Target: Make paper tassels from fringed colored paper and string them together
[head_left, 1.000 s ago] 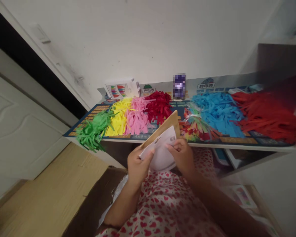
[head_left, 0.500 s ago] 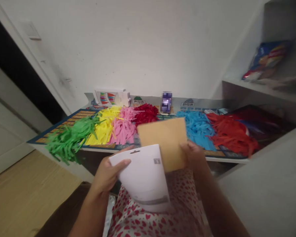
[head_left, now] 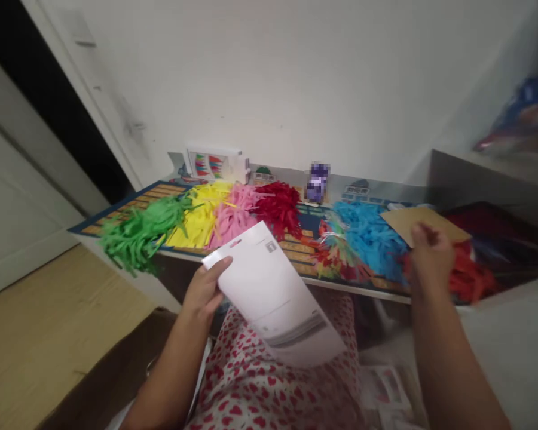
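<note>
White sheet (head_left: 273, 292) up in left grip (head_left: 204, 292), clenched on sheet's edge, thumb on top. Brown card (head_left: 424, 224) off to right, its tip at blue strips (head_left: 367, 239), above far end of desk (head_left: 363, 283). Right grip (head_left: 430, 257) at card's low edge, blurred, cannot tell if holding. Step looks like taking sheet and card apart. Next move calls for right grip getting free. Earlier, both hands had sheet and card together; now well apart.

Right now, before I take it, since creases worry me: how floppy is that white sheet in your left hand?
The white sheet looks thin and floppy: the left hand grips one edge and the rest bends slightly. It is probably light, and may crease if pinched harder.
</note>
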The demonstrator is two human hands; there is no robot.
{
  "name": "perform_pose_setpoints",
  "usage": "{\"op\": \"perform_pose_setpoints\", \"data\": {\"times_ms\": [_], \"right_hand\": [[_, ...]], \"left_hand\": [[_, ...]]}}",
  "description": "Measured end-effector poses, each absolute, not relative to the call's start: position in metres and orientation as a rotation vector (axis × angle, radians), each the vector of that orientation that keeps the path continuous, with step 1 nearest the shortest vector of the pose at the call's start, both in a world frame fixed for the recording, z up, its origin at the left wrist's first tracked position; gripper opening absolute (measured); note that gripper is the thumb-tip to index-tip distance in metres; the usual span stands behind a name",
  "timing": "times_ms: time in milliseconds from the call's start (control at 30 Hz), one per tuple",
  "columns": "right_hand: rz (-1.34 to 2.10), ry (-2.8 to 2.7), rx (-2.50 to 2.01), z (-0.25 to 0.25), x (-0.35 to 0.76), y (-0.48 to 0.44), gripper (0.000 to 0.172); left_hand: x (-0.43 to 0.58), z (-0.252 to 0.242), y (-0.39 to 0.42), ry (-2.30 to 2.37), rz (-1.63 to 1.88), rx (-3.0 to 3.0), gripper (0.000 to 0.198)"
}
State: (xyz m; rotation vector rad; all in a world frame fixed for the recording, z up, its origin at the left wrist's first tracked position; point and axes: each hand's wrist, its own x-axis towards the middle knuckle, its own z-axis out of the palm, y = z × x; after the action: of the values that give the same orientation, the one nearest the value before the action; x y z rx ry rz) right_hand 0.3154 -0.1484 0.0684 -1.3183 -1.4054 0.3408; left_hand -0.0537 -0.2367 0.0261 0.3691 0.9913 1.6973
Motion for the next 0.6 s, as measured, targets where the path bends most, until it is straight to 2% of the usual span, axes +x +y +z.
{"op": "perform_pose_setpoints", "data": {"times_ms": [67,133,167,233,300,367,467,500,600], "right_hand": [[0.554,-1.564,-1.253,0.045,0.29,-0.178,0.037],[1.062,-1.95,-0.98,0.029,0.263,-0.21,0.038],[1.13,-2.072,-0.903,0.026,0.251,-0.225,0.038],[0.868,-2.188,-0.941,0.025,0.231,-0.245,0.032],[0.392,-2.146,-1.048,0.026,0.216,-0.255,0.033],[0.039,-2.083,-1.056,0.023,0.203,-0.259,0.039],[-0.202,-2.14,-0.897,0.005,0.176,-0.265,0.045],[-0.245,-2.172,-0.833,-0.002,0.166,-0.268,0.047],[-0.266,-2.255,-0.71,-0.014,0.146,-0.271,0.042]], "left_hand": [[-0.056,0.023,-0.23,0.929,1.725,0.336,0.034],[-0.059,0.021,-0.223,0.87,1.782,0.319,0.036],[-0.061,0.02,-0.22,0.843,1.82,0.315,0.036],[-0.063,0.019,-0.214,0.794,1.898,0.311,0.032],[-0.06,0.016,-0.214,0.774,1.93,0.306,0.028],[-0.049,0.011,-0.221,0.779,1.905,0.343,0.039],[-0.022,0.002,-0.24,0.732,1.829,0.507,0.07],[-0.014,0.001,-0.245,0.704,1.81,0.527,0.074],[0.0,0.003,-0.246,0.712,1.775,0.459,0.064]]}}
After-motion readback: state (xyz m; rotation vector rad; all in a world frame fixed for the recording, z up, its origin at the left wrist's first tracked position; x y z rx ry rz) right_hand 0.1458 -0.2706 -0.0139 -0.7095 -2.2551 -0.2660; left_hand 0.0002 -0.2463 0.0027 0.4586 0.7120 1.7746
